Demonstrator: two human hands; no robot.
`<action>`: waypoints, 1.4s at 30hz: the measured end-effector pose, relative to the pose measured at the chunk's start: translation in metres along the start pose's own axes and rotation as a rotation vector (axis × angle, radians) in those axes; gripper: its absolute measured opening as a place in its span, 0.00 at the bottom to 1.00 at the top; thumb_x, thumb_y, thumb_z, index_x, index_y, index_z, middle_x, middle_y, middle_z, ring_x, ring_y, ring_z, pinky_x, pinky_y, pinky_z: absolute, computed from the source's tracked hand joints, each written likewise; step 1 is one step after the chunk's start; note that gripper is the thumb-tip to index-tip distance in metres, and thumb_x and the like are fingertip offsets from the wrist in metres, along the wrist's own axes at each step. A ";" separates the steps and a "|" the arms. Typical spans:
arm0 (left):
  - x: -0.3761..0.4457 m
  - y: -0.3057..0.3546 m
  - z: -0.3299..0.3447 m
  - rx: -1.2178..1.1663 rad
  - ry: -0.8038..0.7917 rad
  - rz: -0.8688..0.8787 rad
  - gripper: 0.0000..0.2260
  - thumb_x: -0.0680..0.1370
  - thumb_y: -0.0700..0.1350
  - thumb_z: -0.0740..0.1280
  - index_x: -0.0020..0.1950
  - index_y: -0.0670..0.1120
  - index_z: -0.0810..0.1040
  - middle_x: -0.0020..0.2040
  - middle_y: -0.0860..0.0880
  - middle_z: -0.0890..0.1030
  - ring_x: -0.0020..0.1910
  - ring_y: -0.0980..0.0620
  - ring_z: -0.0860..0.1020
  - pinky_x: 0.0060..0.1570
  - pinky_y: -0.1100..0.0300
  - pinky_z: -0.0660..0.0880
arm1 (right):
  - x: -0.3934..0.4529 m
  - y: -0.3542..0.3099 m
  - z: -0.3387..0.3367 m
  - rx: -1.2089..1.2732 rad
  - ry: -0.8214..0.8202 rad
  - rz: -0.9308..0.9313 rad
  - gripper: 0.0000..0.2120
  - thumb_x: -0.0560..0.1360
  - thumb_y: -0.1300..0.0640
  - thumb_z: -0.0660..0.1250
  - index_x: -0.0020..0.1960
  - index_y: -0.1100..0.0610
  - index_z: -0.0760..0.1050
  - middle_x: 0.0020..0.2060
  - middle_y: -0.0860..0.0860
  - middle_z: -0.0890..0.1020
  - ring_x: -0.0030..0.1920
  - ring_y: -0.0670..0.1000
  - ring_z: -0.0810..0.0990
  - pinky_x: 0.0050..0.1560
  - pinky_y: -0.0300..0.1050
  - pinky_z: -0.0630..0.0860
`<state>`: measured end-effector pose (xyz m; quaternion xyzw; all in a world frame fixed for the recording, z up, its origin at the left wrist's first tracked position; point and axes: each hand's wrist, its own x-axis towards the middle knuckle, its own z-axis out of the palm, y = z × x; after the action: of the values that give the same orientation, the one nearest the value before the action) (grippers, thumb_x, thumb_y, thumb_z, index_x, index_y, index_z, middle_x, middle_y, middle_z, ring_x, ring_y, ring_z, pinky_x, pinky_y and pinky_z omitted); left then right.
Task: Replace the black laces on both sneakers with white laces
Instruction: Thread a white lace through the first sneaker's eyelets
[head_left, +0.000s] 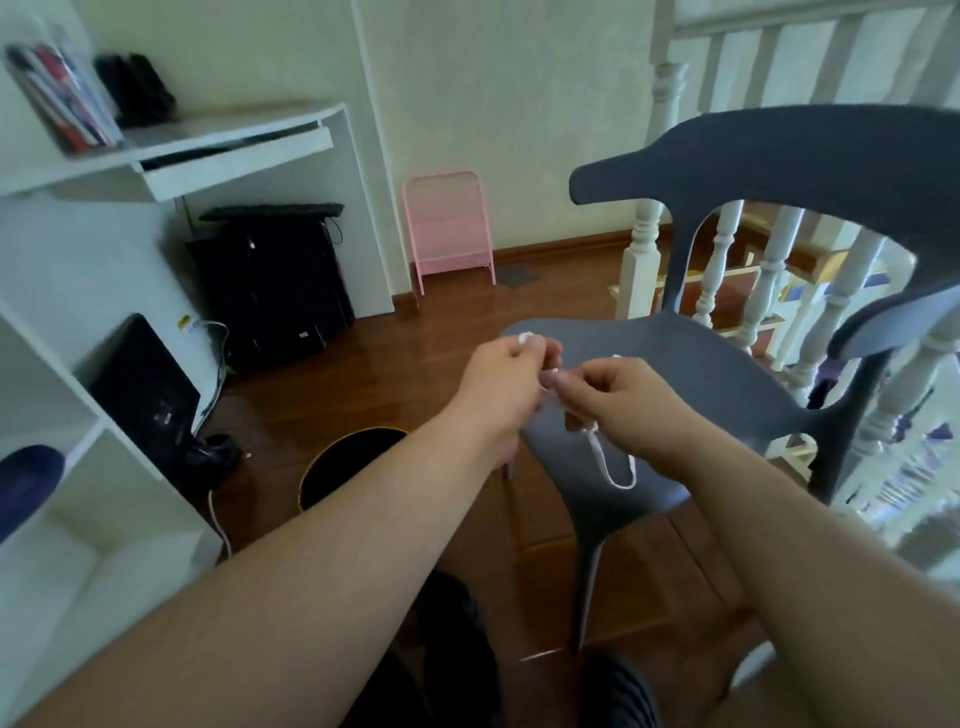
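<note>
Both my hands are raised in front of me over a blue-grey chair's seat. My left hand grips a bunch of white lace, whose end shows above its fingers. My right hand pinches the same white lace, and a loop of it hangs below that hand. The two hands almost touch at the fingertips. A dark striped shape lies at the bottom of the view; I cannot tell whether it is a sneaker. No black lace is visible.
The blue-grey chair stands right of centre with a white banister behind it. A black bin with a yellow rim sits on the wooden floor. White shelves and black computer gear fill the left. A pink rack leans on the wall.
</note>
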<state>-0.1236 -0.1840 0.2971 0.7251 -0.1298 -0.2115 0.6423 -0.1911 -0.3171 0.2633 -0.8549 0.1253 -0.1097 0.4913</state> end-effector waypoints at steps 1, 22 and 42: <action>0.000 0.007 -0.006 0.028 0.048 0.046 0.14 0.88 0.48 0.59 0.57 0.46 0.83 0.51 0.48 0.85 0.51 0.48 0.83 0.55 0.53 0.79 | 0.000 -0.001 -0.001 0.084 0.041 0.046 0.17 0.84 0.45 0.63 0.52 0.58 0.82 0.39 0.55 0.87 0.38 0.48 0.85 0.46 0.50 0.80; 0.031 0.058 -0.106 -0.388 0.075 -0.098 0.15 0.88 0.48 0.59 0.42 0.48 0.74 0.29 0.53 0.63 0.27 0.56 0.63 0.33 0.64 0.68 | 0.033 0.044 -0.015 -0.163 0.060 0.045 0.08 0.83 0.56 0.66 0.54 0.45 0.82 0.41 0.46 0.82 0.43 0.49 0.81 0.47 0.44 0.77; 0.004 0.024 -0.031 0.451 -0.170 0.143 0.28 0.78 0.54 0.76 0.76 0.55 0.71 0.63 0.48 0.82 0.56 0.52 0.83 0.63 0.38 0.78 | 0.039 -0.020 0.002 0.568 0.097 -0.078 0.15 0.79 0.64 0.70 0.63 0.51 0.80 0.46 0.55 0.84 0.41 0.51 0.83 0.45 0.46 0.82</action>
<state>-0.1036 -0.1623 0.3231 0.8187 -0.2782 -0.1915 0.4644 -0.1512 -0.3185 0.2818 -0.6812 0.0801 -0.1996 0.6998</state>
